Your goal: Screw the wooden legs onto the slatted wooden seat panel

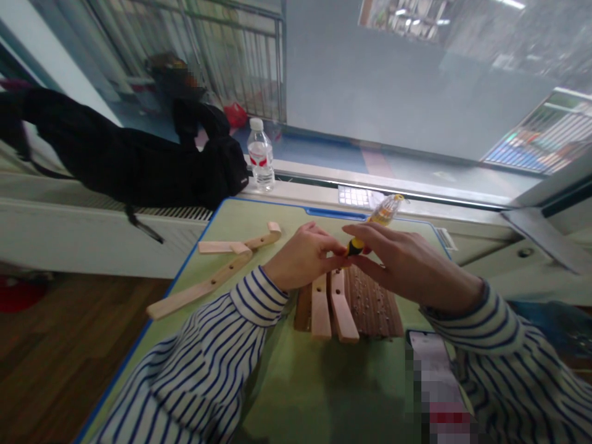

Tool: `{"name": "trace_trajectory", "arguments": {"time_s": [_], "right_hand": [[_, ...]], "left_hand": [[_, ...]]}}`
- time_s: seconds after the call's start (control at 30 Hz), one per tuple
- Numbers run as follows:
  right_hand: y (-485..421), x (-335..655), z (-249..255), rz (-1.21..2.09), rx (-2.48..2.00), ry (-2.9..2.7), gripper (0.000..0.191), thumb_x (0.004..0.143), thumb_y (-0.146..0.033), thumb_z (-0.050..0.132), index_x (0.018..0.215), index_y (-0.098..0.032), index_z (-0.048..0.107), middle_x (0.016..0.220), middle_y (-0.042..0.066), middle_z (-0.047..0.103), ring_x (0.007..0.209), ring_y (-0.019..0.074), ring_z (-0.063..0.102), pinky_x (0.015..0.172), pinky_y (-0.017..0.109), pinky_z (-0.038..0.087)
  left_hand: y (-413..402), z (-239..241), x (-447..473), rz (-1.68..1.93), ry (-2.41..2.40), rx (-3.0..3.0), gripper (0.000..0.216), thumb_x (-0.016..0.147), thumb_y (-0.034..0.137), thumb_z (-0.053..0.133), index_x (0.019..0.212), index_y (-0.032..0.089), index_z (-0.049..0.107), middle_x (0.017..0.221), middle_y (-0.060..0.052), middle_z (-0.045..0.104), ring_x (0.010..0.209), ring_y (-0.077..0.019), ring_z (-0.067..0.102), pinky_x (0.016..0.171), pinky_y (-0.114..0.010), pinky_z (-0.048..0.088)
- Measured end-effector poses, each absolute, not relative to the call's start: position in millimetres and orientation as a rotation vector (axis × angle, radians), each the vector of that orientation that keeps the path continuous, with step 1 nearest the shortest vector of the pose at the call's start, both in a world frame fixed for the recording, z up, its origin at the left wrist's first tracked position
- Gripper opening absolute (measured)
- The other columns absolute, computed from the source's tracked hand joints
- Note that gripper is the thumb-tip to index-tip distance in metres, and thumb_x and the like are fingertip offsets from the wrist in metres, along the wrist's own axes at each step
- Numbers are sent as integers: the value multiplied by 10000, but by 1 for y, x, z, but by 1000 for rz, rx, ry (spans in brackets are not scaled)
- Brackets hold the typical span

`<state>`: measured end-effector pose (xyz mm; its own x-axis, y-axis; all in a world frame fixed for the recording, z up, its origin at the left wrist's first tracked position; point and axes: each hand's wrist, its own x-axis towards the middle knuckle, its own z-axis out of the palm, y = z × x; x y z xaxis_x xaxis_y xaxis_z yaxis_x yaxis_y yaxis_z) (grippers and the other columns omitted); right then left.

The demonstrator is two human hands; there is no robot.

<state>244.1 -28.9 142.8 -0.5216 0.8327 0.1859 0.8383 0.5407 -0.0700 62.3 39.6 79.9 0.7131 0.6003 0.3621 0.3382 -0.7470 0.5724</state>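
Head view: the right hand point(400, 256) has thumb and fingers closed on a screwdriver point(386, 211), which slants from far right down to the left hand point(303, 256), whose grip I can't tell; wooden strips point(320, 311) lie nearer the body.

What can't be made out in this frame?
All head view:
Yellow-handled tool: tip hidden between left hand and right hand.
Two wooden pieces on brown block: far ends behind the hands.
Phone: lower part pixelated.
Red object: cut off by left edge.
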Motion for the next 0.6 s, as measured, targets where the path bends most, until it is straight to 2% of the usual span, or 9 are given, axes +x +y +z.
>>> {"name": "trace_trajectory", "arguments": {"time_s": [0.13, 0.27, 0.5, 0.6], "right_hand": [[-27, 242, 144, 5, -1416, -2624, 292, 911, -328, 399, 1135, -190, 525, 997, 71, 647, 791, 161, 609, 637, 273, 411], [-27, 242, 141, -23, -1422, -2578, 311, 912, -356, 395, 1116, -168, 536, 962, 87, 656, 750, 158, 608, 604, 263, 390], [-27, 242, 137, -104, -1520, -2560, 328, 909, -411, 383, 1070, -175, 545, 875, 66, 660, 680, 155, 591, 556, 265, 336], [-27, 240, 137, -124, -1546, -2545, 331, 914, -415, 364, 1048, -175, 549, 862, 65, 658, 657, 146, 574, 545, 263, 309]], "left_hand": [[41, 81, 61, 701, 722, 2457, 192, 799, 385, 591, 887, 246, 690, 838, -3, 681, 850, -149, 578, 974, -405, 301], [42, 81, 62, 693, 702, 2436, 203, 810, 389, 578, 896, 244, 691, 837, -4, 684, 851, -149, 575, 984, -398, 295], [42, 81, 63, 679, 664, 2454, 273, 857, 412, 500, 920, 228, 692, 823, -24, 677, 830, -149, 579, 884, -347, 364], [41, 79, 63, 701, 670, 2466, 269, 854, 409, 504, 928, 225, 686, 812, -19, 674, 823, -147, 584, 894, -353, 362]]}}
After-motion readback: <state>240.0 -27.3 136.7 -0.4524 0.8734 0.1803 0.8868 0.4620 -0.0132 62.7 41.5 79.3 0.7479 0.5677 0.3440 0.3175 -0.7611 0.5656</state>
